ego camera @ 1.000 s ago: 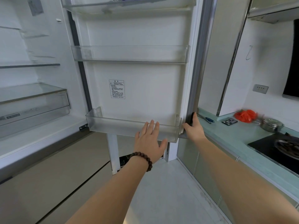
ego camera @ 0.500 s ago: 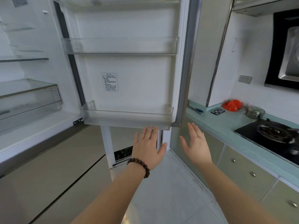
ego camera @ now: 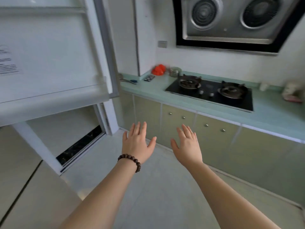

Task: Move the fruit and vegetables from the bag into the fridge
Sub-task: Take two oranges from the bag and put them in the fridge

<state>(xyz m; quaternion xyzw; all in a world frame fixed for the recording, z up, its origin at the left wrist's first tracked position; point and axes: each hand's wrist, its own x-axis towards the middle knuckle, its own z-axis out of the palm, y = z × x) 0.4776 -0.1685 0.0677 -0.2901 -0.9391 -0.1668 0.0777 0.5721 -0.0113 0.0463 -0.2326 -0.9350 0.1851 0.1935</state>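
One fridge door (ego camera: 49, 52) stands open at the left and fills that side of the view, its inner lining white, with one paper label (ego camera: 8, 63) partly cut off at the edge and one door bin (ego camera: 54, 103) along its lower part, blurred. One range hood (ego camera: 231, 22) hangs on the wall at the upper right, with two round vents. Below it one pale green tabletop (ego camera: 272, 116) runs along the wall over a row of cabinet doors carrying four small round knobs. One black gas hob (ego camera: 212, 95) is set into the tabletop, with two burners and two dials between them.

One red bag (ego camera: 158, 69) sits at the far corner of the tabletop, against the wall and well apart from both hands. What it holds cannot be seen. Just beside it stands one small lidded metal pot (ego camera: 175, 71), and nearer the fridge lie one small dark flat object (ego camera: 149, 78) and one blue-handled tool (ego camera: 130, 80). Something pale and blurred sits at the far right end of the tabletop.

Two bare forearms reach forward over the floor. The left hand (ego camera: 137, 143) and the right hand (ego camera: 187, 144) hover side by side, apart, backs toward the camera, below the level of the tabletop. Both have their fingers (ego camera: 142, 129) spread and straight, gripping nothing. One bracelet (ego camera: 130, 160) of dark round beads circles the left wrist.
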